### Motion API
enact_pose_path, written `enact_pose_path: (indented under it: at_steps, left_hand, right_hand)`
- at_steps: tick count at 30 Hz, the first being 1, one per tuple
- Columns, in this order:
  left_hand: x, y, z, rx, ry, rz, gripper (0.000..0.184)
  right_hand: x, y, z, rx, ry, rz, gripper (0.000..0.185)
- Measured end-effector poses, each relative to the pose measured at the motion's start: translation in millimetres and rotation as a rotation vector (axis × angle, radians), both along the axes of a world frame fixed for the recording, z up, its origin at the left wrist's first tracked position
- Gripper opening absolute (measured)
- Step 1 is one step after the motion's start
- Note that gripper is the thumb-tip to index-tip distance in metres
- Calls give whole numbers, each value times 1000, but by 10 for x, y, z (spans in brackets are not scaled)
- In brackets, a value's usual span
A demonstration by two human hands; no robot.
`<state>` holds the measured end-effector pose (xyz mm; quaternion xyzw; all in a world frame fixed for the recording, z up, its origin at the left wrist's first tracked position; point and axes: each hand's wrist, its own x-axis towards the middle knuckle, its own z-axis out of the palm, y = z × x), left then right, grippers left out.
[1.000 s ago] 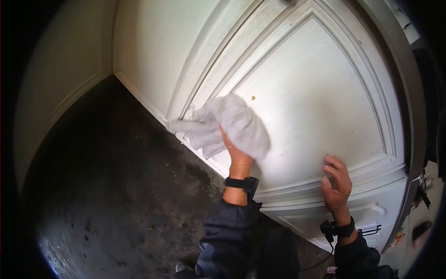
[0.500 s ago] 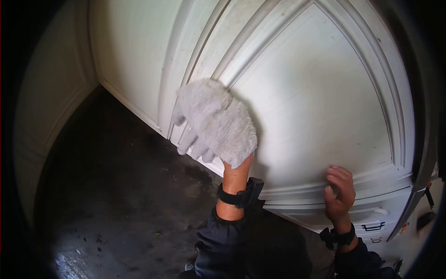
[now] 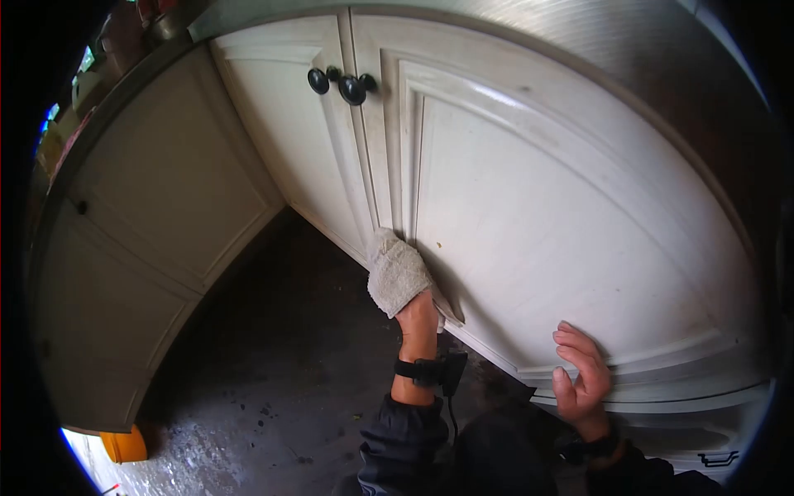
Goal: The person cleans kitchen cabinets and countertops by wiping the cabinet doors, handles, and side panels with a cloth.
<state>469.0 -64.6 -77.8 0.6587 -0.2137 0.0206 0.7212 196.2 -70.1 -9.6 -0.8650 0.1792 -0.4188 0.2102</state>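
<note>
A grey fluffy cleaning mitt (image 3: 399,273) covers my left hand (image 3: 413,291), hiding its fingers. It lies against the lower inner corner of a white cabinet door (image 3: 538,223), by the gap between two doors. A thin grey edge sticks out to the right of my wrist, over the door's bottom rail. My bare right hand (image 3: 584,374) is at the lower right of the same door, fingers slightly bent and thumb apart, holding nothing. Whether its fingertips touch the panel I cannot tell.
Black round knobs (image 3: 354,89) project near the tops of the adjoining doors. More cabinet doors (image 3: 174,165) turn the corner at left. A metal counter edge (image 3: 579,37) runs above. Below lies a dark, wet-looking floor (image 3: 273,364) with an orange object (image 3: 124,444) at lower left.
The view has shifted upward, bringing the knobs and counter edge into sight. My mitted left hand has moved to the door's bottom corner. My right hand stays near the door's lower right.
</note>
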Motion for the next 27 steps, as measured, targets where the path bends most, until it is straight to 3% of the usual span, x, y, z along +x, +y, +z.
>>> enact_pose_path:
  at_steps: [1,3,5,6,8,11,13,17,18,20,21,23,25,27]
  left_hand:
    - [60,-95,108,-225,78,-42,28]
    - [129,-231,397,-149,-19,9,35]
    - [160,-366,486,-275,-28,-126,41]
    - [245,-560,292,-691,121,-366,43]
    - [294,-957,-12,-1522,407,-865,47]
    - [86,-492,458,-1100,279,-804,56]
    - [-102,-501,599,-1094,438,-647,60]
    - [-117,-457,1053,-1005,526,-541,63]
    - [-76,-444,1171,-955,406,-532,58]
    - [89,-361,1465,-749,-89,-393,51]
    - [139,-335,1524,-725,-122,-372,49]
    - [115,-428,1448,-860,116,-360,50]
    - [233,-542,1122,-1060,434,-511,52]
    - [117,-443,1121,-1085,498,-489,54]
  right_hand:
    - [32,32,25,25,-29,8,23]
    - [5,111,-13,96,-57,10,25]
    - [54,224,-41,233,-7,52,26]
    - [136,271,-94,289,19,59,27]
    - [110,355,-537,287,392,129,32]
    - [6,482,-1161,317,690,232,34]
    - [-9,530,-1217,395,915,232,34]
    - [51,534,-1211,356,886,185,36]
    - [86,537,-1216,313,910,173,37]
    - [145,564,-1185,273,920,148,37]
    - [177,571,-1148,272,902,133,37]
    - [183,579,-1143,280,892,122,37]
    - [179,576,-1218,296,901,124,36]
    - [185,597,-1206,265,911,120,36]
